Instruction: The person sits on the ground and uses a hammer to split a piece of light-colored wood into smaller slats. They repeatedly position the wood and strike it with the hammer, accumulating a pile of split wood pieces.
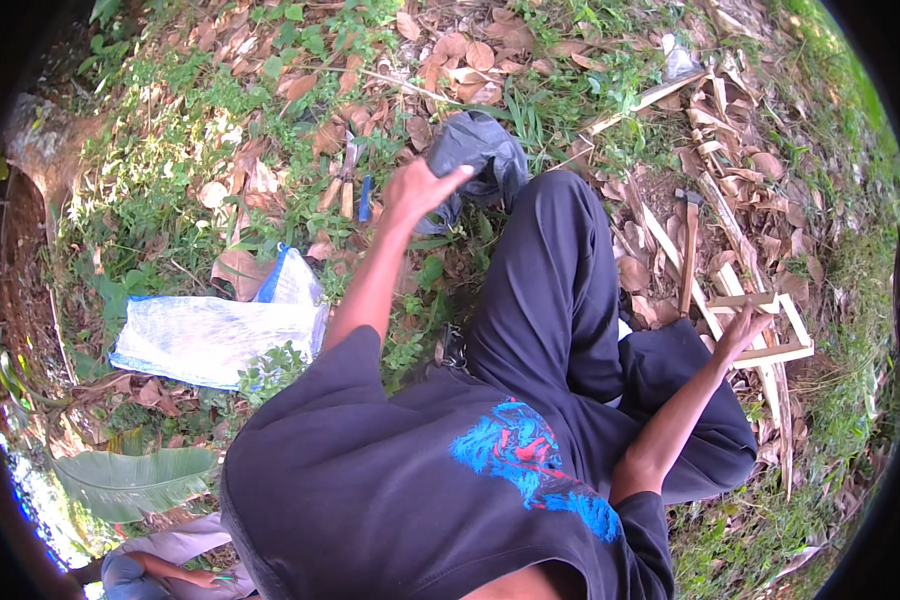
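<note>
Outdoors, on ground strewn with dry brown leaves and patchy grass, a person sits. Left hand, fingers spread, reaches toward a crumpled dark plastic bag. Right hand, fingers apart, rests on a pale wooden slat frame, beside a hammer.

Dappled daylight, brightest upper left; soft shadows; fisheye bend, dark vignette at rim

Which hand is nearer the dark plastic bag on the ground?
Left. The left hand reaches out right beside the dark plastic bag; the right hand is far off at the wooden frame.
</note>
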A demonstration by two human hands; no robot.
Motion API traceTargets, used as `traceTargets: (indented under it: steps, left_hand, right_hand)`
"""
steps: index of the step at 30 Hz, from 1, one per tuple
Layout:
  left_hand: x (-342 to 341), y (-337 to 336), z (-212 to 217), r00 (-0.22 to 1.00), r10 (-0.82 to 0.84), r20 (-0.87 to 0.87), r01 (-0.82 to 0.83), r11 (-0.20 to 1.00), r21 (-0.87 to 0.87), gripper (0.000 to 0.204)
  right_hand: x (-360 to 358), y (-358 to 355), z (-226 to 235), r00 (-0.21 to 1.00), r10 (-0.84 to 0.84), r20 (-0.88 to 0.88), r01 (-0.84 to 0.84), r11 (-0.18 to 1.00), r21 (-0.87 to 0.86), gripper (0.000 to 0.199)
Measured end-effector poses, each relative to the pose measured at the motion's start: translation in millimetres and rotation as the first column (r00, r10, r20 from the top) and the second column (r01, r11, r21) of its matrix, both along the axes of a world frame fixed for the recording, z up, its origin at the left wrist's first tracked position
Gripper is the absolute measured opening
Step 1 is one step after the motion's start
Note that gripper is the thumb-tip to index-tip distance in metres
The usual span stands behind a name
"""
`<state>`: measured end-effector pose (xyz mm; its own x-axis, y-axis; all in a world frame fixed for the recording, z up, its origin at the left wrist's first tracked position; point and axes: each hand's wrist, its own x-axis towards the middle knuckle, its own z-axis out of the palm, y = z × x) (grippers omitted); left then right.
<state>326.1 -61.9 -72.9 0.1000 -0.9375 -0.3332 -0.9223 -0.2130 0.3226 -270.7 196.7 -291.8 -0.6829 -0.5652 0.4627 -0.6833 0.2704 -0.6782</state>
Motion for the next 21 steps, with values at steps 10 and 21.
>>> traceTargets:
  steps: [10,21]
  left_hand:
    - [-83,-38,-110,0.975,-0.011,0.221,0.056,0.979,-0.195,0.034]
    - [65,-20,16,0.960,0.205,-0.189,-0.257,0.915,-0.311,0.040]
  right_hand:
    - [57,-26,54,0.888,0.038,0.459,0.111,0.950,-0.293,0.052]
    - [88,-42,91,0.874,-0.180,0.451,0.269,0.952,-0.143,0.031]
